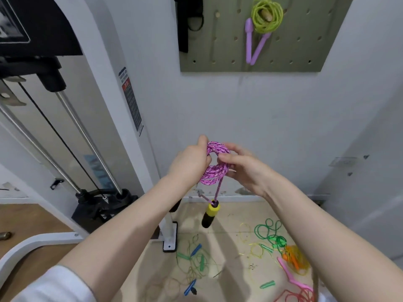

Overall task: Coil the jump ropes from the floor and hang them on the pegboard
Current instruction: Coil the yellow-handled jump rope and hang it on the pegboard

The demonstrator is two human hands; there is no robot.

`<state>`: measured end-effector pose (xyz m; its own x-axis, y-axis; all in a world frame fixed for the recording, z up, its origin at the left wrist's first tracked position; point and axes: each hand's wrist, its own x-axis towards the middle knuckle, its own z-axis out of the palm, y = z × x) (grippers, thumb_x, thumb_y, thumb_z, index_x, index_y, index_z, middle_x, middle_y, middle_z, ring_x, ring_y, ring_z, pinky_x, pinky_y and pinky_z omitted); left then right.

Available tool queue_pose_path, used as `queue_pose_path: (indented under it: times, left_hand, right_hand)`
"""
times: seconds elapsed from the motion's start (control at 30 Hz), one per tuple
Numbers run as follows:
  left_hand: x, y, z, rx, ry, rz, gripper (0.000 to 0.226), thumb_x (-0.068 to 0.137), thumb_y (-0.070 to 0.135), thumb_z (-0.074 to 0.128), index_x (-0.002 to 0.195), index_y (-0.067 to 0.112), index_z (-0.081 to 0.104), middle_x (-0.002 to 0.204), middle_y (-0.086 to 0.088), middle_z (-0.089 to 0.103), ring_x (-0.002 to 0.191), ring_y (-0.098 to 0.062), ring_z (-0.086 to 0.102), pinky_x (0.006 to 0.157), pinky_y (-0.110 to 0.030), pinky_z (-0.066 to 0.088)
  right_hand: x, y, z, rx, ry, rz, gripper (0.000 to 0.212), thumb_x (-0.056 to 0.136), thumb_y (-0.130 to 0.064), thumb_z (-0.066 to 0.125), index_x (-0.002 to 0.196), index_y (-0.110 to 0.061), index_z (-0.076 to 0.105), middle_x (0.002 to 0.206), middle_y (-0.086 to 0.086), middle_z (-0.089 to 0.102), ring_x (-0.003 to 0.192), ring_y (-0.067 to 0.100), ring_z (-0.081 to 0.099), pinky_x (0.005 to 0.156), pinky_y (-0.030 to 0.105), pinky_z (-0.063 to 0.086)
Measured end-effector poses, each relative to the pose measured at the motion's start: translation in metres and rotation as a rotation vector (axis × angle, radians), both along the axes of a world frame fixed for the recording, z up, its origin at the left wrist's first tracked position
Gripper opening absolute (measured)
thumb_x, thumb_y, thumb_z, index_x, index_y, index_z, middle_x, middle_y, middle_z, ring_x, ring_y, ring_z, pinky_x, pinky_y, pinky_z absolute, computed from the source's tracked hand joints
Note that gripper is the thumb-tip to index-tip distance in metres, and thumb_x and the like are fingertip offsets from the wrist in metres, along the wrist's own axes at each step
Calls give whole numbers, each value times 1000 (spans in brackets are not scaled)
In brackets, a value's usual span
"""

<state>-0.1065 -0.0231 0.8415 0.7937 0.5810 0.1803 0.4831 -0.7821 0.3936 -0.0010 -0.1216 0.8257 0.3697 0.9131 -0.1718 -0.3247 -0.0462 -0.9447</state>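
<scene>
Pale grey walls close in around you, with a green pegboard (218, 46) mounted high ahead and a beige floor (229, 216) below. On that board a yellow-green rope (267, 15) already hangs coiled on a wooden peg (266, 14), its two lilac handles (254, 43) dangling beneath it. To your left stands a white gym machine (104, 88) with chrome guide rods (87, 138) and a warning label (132, 101) on its upright.

Both of your forearms reach forward and meet at chest height in front of the wall. Your left hand (189, 163) is curled around the left side of the pink braided rope (214, 165), thumb up at the top of the coil and fingers wrapped through the loop. Your right hand (244, 167) comes in from the other side, wrist bent slightly, fingers and thumb pinching the right edge of the same coil. So the rope is held between both hands, wound into a tight ring of several turns, well below the pegboard and clear of the floor. One strand drops from the coil to a yellow-and-black handle (210, 214) that hangs free under your hands; a second dark handle (175, 205) shows partly behind your left forearm.

Down on the floor lie the other ropes, still loose: a thin olive one with green and blue handles (196, 256) near the machine's foot, a bright green rope (269, 233), an orange rope (295, 259), a pink handle (292, 275) and a red rope (296, 296) to the right.
</scene>
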Motion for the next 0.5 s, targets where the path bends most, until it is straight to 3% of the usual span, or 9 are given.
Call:
queue_pose_path:
  times: [0.07, 0.13, 0.2, 0.27, 0.37, 0.5]
  left_hand:
    - [1, 6, 0, 183, 79, -3, 24, 94, 14, 41, 116, 5, 35, 94, -17, 61, 88, -37, 59, 63, -35, 34]
    - [2, 12, 0, 315, 98, -11, 26, 95, 13, 39, 119, 5, 34, 100, -14, 62, 90, -36, 59, 63, -35, 32]
    - [5, 19, 0, 276, 44, -34, 28, 94, 12, 40, 119, 4, 35, 96, -15, 61, 89, -37, 58, 62, -35, 31]
    - [8, 26, 3, 57, -91, -85, 30, 92, 13, 44, 120, 5, 38, 91, -16, 59, 88, -36, 58, 63, -36, 35]
    - [12, 43, 12, -391, -313, -159, 22, 92, 17, 52, 113, 11, 52, 89, -5, 62, 84, -23, 58, 67, -29, 40]
    - [14, 63, 25, -980, -436, -315, 9, 93, 13, 52, 90, 12, 60, 71, 4, 62, 66, -8, 56, 65, -20, 44]
  right_hand:
    - [-2, 11, 4, 39, -97, 13, 50, 65, 1, 70, 109, -17, 53, 72, -1, 67, 65, 11, 64, 65, 22, 51]
    - [-6, 21, 6, 43, -299, -34, 58, 72, 13, 62, 119, -16, 47, 73, 1, 62, 60, 6, 60, 63, 20, 49]
    - [-5, 31, 10, 25, -562, -161, 57, 77, 17, 49, 119, -21, 45, 74, 0, 54, 58, 3, 53, 60, 18, 45]
    - [1, 41, 13, 72, -657, -326, 50, 78, 14, 49, 111, -24, 47, 82, -1, 53, 62, 5, 53, 60, 19, 45]
    - [14, 52, 19, 165, -480, -437, 34, 80, 11, 58, 96, -19, 54, 89, 1, 60, 66, 7, 60, 63, 20, 51]
    - [34, 52, 32, 271, -174, -185, 32, 74, 7, 68, 94, -13, 54, 66, 1, 69, 59, 11, 64, 62, 21, 54]
